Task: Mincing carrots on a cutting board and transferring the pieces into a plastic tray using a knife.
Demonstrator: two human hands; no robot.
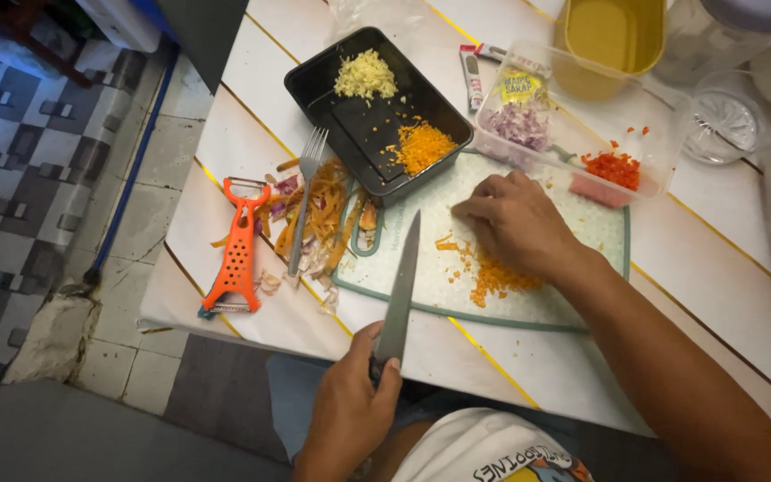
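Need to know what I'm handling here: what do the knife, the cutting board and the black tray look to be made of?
Knife in the left hand: blade looks like steel, grey with a dull sheen; its handle is hidden in the grip. Cutting board under the right hand: probably plastic, pale speckled surface with a green rim. Black tray: likely thin moulded plastic, smooth with a faint gloss.

White table (252, 116): board (582, 308), peeler (238, 254), perhaps peelings (323, 214)
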